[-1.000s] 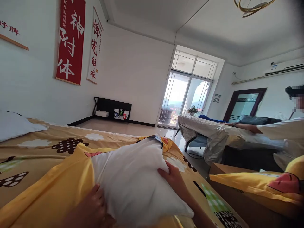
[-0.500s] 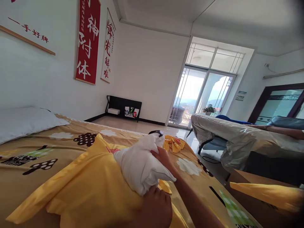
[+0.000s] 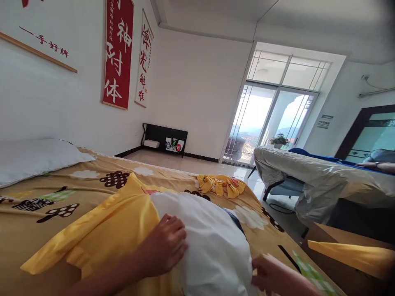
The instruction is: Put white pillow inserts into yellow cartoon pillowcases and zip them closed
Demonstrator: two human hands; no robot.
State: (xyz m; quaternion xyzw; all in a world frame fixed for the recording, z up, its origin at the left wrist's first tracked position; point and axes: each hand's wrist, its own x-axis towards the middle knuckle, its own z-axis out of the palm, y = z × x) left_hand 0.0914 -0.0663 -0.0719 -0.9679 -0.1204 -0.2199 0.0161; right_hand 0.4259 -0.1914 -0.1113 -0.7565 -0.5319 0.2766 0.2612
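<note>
Across the bed (image 3: 92,172), whose yellow patterned sheet fills the lower left of the view, a white pillow (image 3: 212,242) lies near the bed's right edge, partly tucked into a yellow pillowcase (image 3: 123,224) that spreads from it toward the bed's middle. Another white pillow (image 3: 33,158) rests at the far left edge, and a crumpled yellow cloth (image 3: 222,185) sits near the far right corner. Beyond the right edge stands a couch under a pale cover (image 3: 321,189), with a cardboard box (image 3: 339,250) nearer. The left hand (image 3: 165,246) lies flat on the pillow where the pillowcase mouth meets it, fingers spread and pressing down. The right hand (image 3: 268,275) is at the pillow's near right end, fingers curled, seemingly pinching the fabric, though the frame edge cuts it off.
</note>
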